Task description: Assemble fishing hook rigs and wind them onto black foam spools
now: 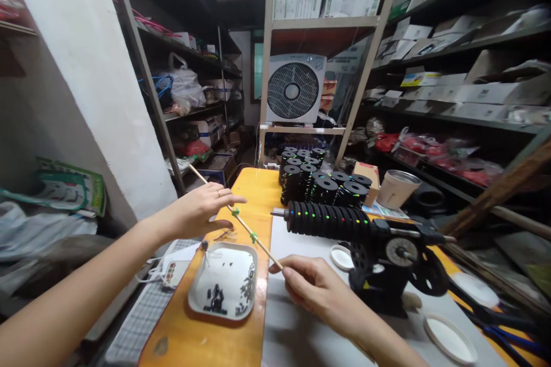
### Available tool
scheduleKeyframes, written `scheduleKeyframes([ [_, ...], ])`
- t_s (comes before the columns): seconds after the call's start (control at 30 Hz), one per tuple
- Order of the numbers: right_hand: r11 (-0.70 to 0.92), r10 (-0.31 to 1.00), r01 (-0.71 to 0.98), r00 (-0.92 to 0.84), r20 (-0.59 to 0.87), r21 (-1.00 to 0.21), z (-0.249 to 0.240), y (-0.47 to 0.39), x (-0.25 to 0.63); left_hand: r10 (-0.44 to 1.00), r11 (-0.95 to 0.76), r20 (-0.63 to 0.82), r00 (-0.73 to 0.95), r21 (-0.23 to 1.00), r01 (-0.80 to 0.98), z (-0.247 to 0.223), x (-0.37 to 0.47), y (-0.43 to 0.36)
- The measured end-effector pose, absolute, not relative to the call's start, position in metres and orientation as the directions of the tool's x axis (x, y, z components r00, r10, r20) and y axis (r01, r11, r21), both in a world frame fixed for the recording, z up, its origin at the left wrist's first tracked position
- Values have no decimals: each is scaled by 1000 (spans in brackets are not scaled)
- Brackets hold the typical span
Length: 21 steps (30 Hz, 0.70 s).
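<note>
A thin wooden stick (267,250) with green bits tied or stuck on it slants over the table. My right hand (312,284) pinches its lower end between thumb and fingers. Near the upper part of the stick is my left hand (206,206), fingers stretched out and apart, with the stick passing by the palm. Below the stick sits a white tray (196,292) holding small black pieces. To the right, a black ribbed roller (329,219) with coloured dots is mounted on a black machine (379,269).
Several black spools (325,189) stand at the table's back, beside a cardboard box (368,180) and a beige bucket (394,189). Round white lids (450,338) lie at the right. A box fan (295,90) and loaded shelves stand beyond the orange table (253,183).
</note>
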State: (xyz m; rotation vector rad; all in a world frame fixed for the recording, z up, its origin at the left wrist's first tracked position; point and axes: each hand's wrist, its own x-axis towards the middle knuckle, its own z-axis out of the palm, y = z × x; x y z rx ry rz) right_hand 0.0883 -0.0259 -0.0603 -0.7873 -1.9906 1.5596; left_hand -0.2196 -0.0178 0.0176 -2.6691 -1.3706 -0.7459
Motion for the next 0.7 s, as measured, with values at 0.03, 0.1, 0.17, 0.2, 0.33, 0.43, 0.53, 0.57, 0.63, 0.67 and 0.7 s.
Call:
scheduleKeyframes([
  [0.03,178,682,141,-731,18,-974,-59,-26,88,754,-595,455,473,168,786,15,-226,-19],
  [0.1,171,655,141,-755,6,-975,-56,-27,90,746,-574,505,433,161,803,12,-241,-20],
  [0.17,166,638,142,-770,-4,-976,-55,-27,92,734,-560,544,406,148,815,13,-255,-18],
  [0.2,164,633,145,-774,-8,-976,-55,-28,93,729,-554,558,397,140,820,15,-261,-16],
  [0.33,165,640,167,-768,-23,-972,-58,-29,100,708,-532,599,375,103,840,26,-277,-7],
  [0.43,174,672,197,-740,-30,-965,-60,-33,108,700,-530,605,379,85,844,33,-287,3],
  [0.53,189,697,237,-716,-39,-953,-59,-38,118,696,-537,611,376,97,838,36,-298,17],
  [0.57,189,701,250,-712,-48,-950,-58,-39,120,694,-542,618,369,111,833,36,-301,22],
  [0.63,176,707,263,-705,-64,-949,-59,-41,125,688,-551,642,338,159,820,34,-305,34],
  [0.67,160,707,259,-704,-73,-952,-60,-41,127,688,-553,655,313,194,811,32,-306,41],
  [0.7,140,713,252,-697,-79,-958,-61,-42,127,691,-554,664,285,233,800,30,-305,48],
])
